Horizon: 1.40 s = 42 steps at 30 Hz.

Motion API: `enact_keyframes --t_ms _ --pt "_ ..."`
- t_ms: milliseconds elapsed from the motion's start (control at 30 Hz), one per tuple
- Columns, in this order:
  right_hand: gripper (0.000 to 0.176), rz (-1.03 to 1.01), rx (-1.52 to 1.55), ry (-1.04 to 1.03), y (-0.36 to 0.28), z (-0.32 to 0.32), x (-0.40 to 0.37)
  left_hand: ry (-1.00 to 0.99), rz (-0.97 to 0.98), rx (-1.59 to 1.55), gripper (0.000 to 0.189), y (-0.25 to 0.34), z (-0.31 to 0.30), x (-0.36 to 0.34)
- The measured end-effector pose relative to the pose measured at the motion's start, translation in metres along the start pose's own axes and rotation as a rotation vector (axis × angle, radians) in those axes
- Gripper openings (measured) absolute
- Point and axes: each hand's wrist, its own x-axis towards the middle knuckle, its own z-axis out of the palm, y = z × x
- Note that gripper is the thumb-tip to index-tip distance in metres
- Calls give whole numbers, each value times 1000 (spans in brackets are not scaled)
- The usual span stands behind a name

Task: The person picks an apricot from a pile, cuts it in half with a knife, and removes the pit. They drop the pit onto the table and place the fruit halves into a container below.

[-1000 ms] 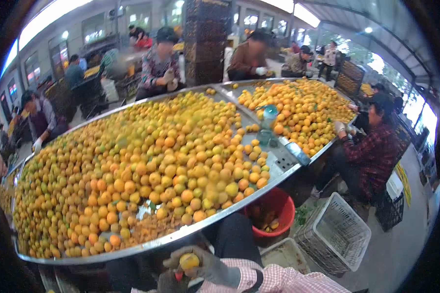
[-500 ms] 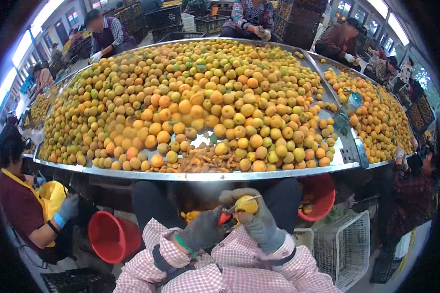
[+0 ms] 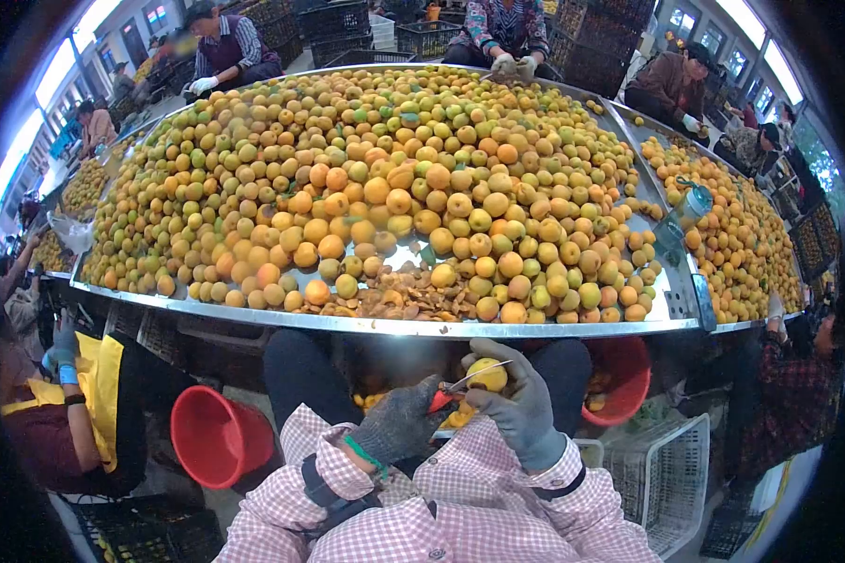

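My left hand (image 3: 396, 424), in a dark grey glove with a green cuff, is closed around the red handle of a small knife (image 3: 439, 400). The blade points right and lies across a yellow apricot (image 3: 488, 377). That fruit sits between the thumb and fingers of my right hand (image 3: 526, 408), which wears a grey glove. Both hands are over my lap, below the table's front edge. Under them, partly hidden, are some orange pieces of fruit (image 3: 460, 414).
A metal-rimmed table (image 3: 385, 325) bears a large heap of apricots (image 3: 376, 178), with cut scraps (image 3: 413, 296) near its front. Red buckets stand left (image 3: 218, 436) and right (image 3: 620, 380) of my legs. A pale crate (image 3: 662, 479) is at right. Several co-workers sit around.
My hands sit slightly higher and further right in view, still with knife and apricot. The co-worker at left has leaned back with a gloved hand raised. The co-worker opposite has lowered their hands toward the heap.
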Motion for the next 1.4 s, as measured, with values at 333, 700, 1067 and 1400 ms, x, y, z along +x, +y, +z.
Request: enact_keyframes --t_ms 333,700,1067,1400 --pt "51 26 -49 125 28 5 7 120 -61 -77 30 4 4 5" --pt "49 77 -38 207 14 18 14 110 -97 -39 40 -7 6 5" --pt "38 125 427 216 53 18 15 218 -50 130 20 -27 20 6" --pt "27 -28 -549 358 60 4 18 55 -309 110 30 -23 23 10"
